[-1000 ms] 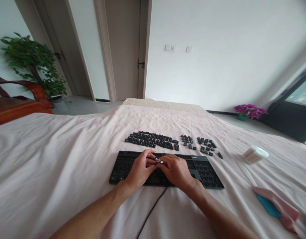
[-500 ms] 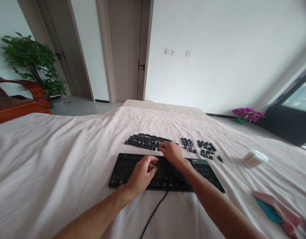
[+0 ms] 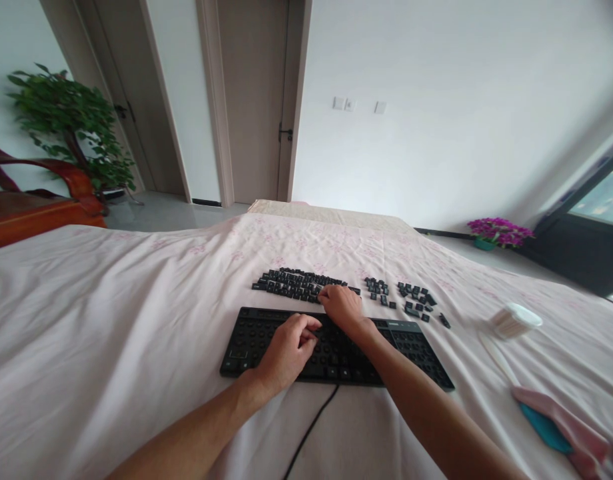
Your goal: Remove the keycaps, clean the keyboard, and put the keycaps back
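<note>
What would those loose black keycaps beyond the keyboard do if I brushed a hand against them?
The loose keycaps look small and separate, so they'd probably scatter easily. Being blocky, they seem likelier to slide or tip than roll. Folds in the cloth might catch some.

The place looks like a room in a home: a wooden armchair [image 3: 46,223] stands by a leafy plant [image 3: 66,113], plain doors [image 3: 251,100] with dark handles break up the white wall [image 3: 436,87], switches [image 3: 338,103] dot it, purple flowers [image 3: 504,231] sit low beside it, and a floral cloth [image 3: 136,300] spreads across the foreground.
</note>
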Action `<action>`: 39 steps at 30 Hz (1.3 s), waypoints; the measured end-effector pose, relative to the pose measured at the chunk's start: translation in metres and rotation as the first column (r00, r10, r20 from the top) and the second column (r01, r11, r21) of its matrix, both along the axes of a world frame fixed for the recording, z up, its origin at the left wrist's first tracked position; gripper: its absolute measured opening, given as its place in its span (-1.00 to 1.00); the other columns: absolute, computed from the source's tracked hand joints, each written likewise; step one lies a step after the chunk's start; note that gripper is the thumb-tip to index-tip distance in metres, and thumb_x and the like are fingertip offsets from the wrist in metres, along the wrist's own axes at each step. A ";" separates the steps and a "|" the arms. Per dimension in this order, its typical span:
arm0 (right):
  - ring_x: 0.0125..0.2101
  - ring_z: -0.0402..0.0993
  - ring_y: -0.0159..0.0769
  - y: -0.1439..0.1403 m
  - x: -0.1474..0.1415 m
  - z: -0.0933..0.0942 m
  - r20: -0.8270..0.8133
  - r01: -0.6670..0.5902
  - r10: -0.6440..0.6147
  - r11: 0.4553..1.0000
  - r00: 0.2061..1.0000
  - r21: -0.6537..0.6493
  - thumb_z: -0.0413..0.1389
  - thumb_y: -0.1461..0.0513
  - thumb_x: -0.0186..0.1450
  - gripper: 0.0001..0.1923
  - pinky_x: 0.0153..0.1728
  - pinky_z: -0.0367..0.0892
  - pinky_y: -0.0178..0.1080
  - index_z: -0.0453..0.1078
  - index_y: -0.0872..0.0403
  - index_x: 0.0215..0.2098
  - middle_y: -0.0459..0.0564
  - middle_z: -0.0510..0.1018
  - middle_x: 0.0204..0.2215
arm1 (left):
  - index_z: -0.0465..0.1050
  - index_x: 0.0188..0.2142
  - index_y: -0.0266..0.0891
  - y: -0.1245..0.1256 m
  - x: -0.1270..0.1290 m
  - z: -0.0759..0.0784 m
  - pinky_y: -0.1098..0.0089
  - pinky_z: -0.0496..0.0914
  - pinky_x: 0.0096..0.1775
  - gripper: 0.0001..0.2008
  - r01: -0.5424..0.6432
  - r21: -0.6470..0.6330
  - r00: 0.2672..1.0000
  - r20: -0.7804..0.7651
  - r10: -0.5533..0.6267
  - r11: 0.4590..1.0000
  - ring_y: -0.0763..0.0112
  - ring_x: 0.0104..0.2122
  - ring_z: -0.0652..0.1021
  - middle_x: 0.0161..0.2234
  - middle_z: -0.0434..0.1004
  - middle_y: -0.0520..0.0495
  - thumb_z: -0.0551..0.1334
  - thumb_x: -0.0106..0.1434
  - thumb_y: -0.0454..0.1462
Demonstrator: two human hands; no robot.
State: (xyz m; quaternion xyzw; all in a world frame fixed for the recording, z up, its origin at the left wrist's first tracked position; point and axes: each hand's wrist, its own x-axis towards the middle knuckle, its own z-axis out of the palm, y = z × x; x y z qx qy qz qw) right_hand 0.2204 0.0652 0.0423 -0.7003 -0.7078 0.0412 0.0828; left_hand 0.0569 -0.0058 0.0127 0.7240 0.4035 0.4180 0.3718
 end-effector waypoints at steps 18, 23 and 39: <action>-0.55 0.39 -0.41 -0.071 0.026 0.027 -0.680 -0.257 0.313 0.948 0.663 0.186 -0.11 0.00 0.40 -0.56 -0.51 0.27 -0.36 0.47 0.09 -0.31 -0.06 0.54 -0.45 | 0.49 -0.23 -0.18 -0.003 0.000 -0.004 0.40 0.40 -0.20 -0.78 0.023 0.045 0.996 -0.086 -0.019 0.999 0.43 -0.31 0.51 -0.25 0.49 -0.02 0.15 0.18 -0.42; -0.53 0.39 -0.41 -0.084 0.031 0.022 -0.738 -0.323 0.301 0.939 0.605 0.118 0.09 0.11 0.29 -0.76 -0.49 0.26 -0.38 0.43 0.10 -0.42 -0.10 0.50 -0.53 | 0.49 -0.24 -0.16 -0.006 0.000 -0.001 0.42 0.38 -0.22 -0.74 0.072 0.060 0.987 -0.145 -0.062 0.996 0.46 -0.32 0.49 -0.26 0.45 0.01 0.14 0.14 -0.46; -0.47 0.40 -0.40 -0.092 0.029 0.015 -0.574 -0.431 0.432 0.890 0.696 0.148 0.10 0.12 0.30 -0.75 -0.43 0.25 -0.38 0.49 0.09 -0.42 -0.13 0.52 -0.52 | 0.54 -0.27 -0.11 -0.007 0.001 0.000 0.43 0.34 -0.17 -0.79 0.144 0.128 0.958 -0.267 -0.106 0.981 0.39 -0.21 0.49 -0.23 0.46 0.00 0.17 0.20 -0.40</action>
